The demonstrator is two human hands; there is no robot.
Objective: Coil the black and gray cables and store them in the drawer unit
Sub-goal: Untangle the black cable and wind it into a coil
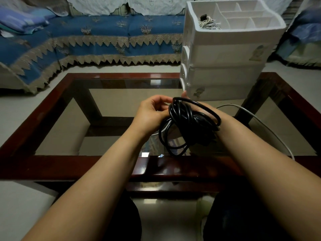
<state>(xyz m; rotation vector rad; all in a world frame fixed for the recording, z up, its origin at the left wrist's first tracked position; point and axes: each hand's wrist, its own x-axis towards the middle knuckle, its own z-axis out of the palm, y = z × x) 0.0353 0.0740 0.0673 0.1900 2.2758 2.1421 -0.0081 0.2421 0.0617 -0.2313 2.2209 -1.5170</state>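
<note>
One cable, the black cable (186,119), looks mostly coiled at this moment, so I judge the task to be about half done at best. It forms several round loops bunched together, and both hands keep it in the air above the glass table (52,168). The loops are uneven: some stand up near the fingers, and one or two larger loops hang down below the hands, so the coil is not yet tight or tied. The left hand (152,110) has its fingers curled and pinches the bundle at its left side. The right hand (196,110) is mostly hidden behind the loops; the coil seems to sit around or in its palm, but how the fingers lie I cannot tell. The gray cable (260,122) is not coiled: it lies loose on the table to the right of the right wrist, in a long curve, and a short pale piece also shows under the left hand between the black loops. The drawer unit (225,66) stands just beyond the hands, a little to the right, with all its drawers closed. Its open top tray already holds a small bundle of pale cord (209,23). What is left: finish the black coil, coil the gray one, store both.
</note>
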